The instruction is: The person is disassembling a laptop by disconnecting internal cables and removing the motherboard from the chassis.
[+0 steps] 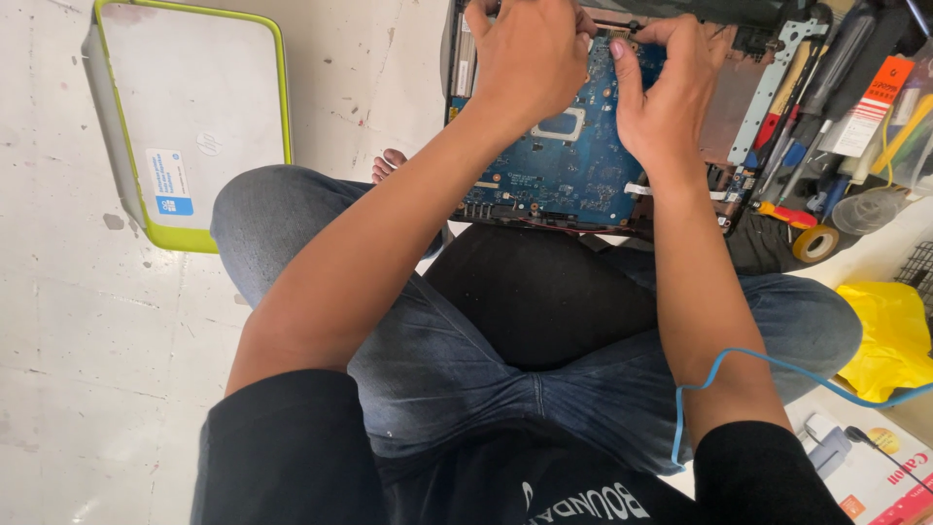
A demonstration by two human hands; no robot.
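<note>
An opened laptop base with a blue circuit board (569, 165) lies on the floor in front of my crossed legs. My left hand (530, 53) rests on the board's far edge, fingers curled down onto it. My right hand (666, 83) is beside it, thumb and fingers pinching at a small part on the board's upper right; what it pinches is hidden. A blue cord (748, 365) loops around my right forearm and trails off to the right.
A white laptop lid with a lime-green rim (185, 117) lies on the floor at the left. Several screwdrivers and tools (816, 87), a tape roll (814, 243), a yellow cloth (889, 335) and a box (875, 476) crowd the right side.
</note>
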